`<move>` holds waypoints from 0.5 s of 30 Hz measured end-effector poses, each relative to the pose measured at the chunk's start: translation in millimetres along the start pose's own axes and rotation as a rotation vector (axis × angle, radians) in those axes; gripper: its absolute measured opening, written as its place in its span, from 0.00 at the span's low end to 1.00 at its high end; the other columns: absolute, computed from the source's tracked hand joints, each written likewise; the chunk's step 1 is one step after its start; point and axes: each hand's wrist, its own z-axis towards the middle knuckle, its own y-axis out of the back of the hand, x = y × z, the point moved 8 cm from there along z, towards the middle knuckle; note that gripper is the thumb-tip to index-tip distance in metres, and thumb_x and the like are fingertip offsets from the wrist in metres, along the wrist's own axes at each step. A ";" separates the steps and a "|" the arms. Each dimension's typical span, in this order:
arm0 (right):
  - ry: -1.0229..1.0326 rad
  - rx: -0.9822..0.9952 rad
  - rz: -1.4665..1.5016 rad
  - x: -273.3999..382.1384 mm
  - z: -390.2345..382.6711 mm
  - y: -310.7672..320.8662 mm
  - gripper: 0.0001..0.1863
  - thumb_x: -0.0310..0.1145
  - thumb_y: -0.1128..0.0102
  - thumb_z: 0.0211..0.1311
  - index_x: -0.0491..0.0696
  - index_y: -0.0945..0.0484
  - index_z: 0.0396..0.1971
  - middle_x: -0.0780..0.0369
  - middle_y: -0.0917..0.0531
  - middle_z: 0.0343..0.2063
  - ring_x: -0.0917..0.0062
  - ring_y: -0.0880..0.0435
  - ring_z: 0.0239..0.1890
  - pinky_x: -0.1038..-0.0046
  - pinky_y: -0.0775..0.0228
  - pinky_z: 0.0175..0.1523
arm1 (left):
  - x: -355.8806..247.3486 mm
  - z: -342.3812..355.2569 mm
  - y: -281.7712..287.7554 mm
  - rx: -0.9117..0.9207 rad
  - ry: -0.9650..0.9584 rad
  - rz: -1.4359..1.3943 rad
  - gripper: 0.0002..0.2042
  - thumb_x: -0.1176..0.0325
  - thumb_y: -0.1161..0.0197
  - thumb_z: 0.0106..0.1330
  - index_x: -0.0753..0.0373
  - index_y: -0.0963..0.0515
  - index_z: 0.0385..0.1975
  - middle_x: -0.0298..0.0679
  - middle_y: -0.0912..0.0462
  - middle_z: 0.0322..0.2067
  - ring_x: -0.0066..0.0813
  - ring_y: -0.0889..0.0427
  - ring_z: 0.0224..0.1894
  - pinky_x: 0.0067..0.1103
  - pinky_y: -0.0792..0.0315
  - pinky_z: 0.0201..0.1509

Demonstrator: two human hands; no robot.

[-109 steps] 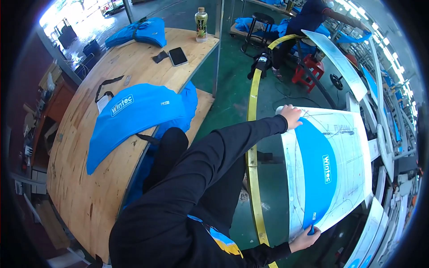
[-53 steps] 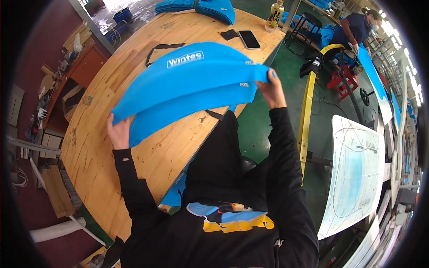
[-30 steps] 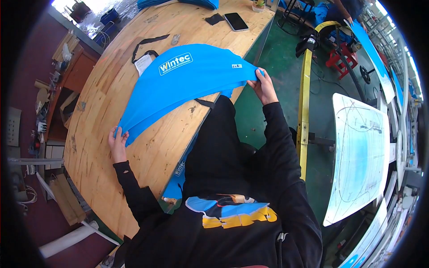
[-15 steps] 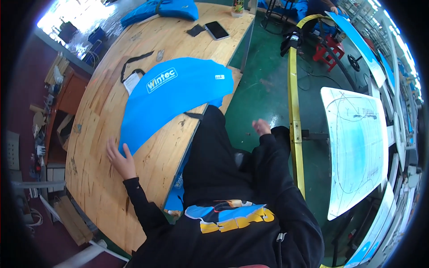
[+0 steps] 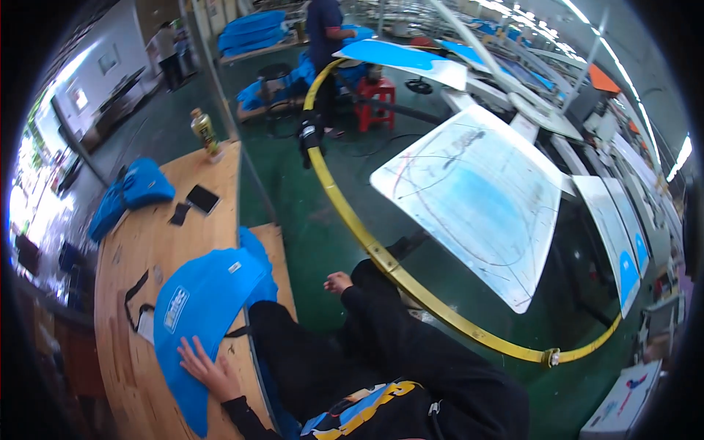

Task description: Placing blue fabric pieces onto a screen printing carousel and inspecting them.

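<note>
A curved, crescent-shaped blue fabric piece (image 5: pixel 213 286) with a white printed mark lies flat on the wooden table. My left hand (image 5: pixel 209 369) rests on its near part, open, fingers spread and palm down. Above my lap, over the green floor, my right hand (image 5: pixel 338 282) hangs in the air with loosely bent fingers and nothing visible in it. It is apart from the table and from the yellow rail. A dark strap with a white tag (image 5: pixel 147 325) lies partly under the blue piece's left edge. More blue fabric (image 5: pixel 262 282) hangs off the table's right side.
On the wooden table (image 5: pixel 121 334) are a phone (image 5: pixel 202 199), a small dark piece (image 5: pixel 178 214), a bottle (image 5: pixel 206 135) and a blue bundle (image 5: pixel 147 183). A curved yellow rail (image 5: pixel 352 224) and white marked panels (image 5: pixel 469 198) stand right. A person (image 5: pixel 324 37) stands farther back.
The view has swung to the right and up, showing more of the rail and panels. My left hand has moved from the fabric's edge onto its surface. My right hand stays raised over my lap.
</note>
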 end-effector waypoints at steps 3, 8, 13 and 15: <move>-0.008 -0.034 0.033 1.9 -9.1 0.6 0.08 0.32 0.52 0.65 0.47 0.33 0.42 0.57 0.18 0.30 0.74 0.17 0.27 0.78 0.31 0.25 | -64.0 28.8 -29.3 0.060 -0.214 -0.095 0.27 0.52 0.52 0.67 0.57 0.38 0.64 0.45 0.46 0.67 0.49 0.52 0.70 0.47 0.59 0.70; -0.001 0.104 0.049 4.2 -23.9 -14.2 0.09 0.34 0.52 0.66 0.48 0.32 0.43 0.59 0.19 0.29 0.76 0.18 0.27 0.78 0.31 0.27 | -90.6 30.0 -52.7 0.126 -0.351 -0.188 0.25 0.64 0.45 0.62 0.56 0.35 0.61 0.44 0.44 0.67 0.47 0.51 0.70 0.45 0.59 0.71; 0.033 0.053 0.015 13.8 -25.6 -8.4 0.09 0.35 0.53 0.67 0.48 0.31 0.42 0.59 0.18 0.30 0.77 0.18 0.27 0.79 0.31 0.28 | -85.7 33.7 -55.7 0.150 -0.271 -0.272 0.22 0.66 0.46 0.62 0.57 0.32 0.58 0.44 0.42 0.66 0.48 0.49 0.69 0.44 0.57 0.71; 0.022 0.019 -0.033 12.2 -26.7 -8.6 0.09 0.35 0.54 0.67 0.48 0.31 0.41 0.60 0.18 0.30 0.77 0.18 0.27 0.79 0.31 0.28 | -84.6 32.0 -51.7 0.137 -0.259 -0.272 0.21 0.67 0.46 0.62 0.58 0.31 0.56 0.44 0.41 0.65 0.48 0.48 0.69 0.44 0.56 0.70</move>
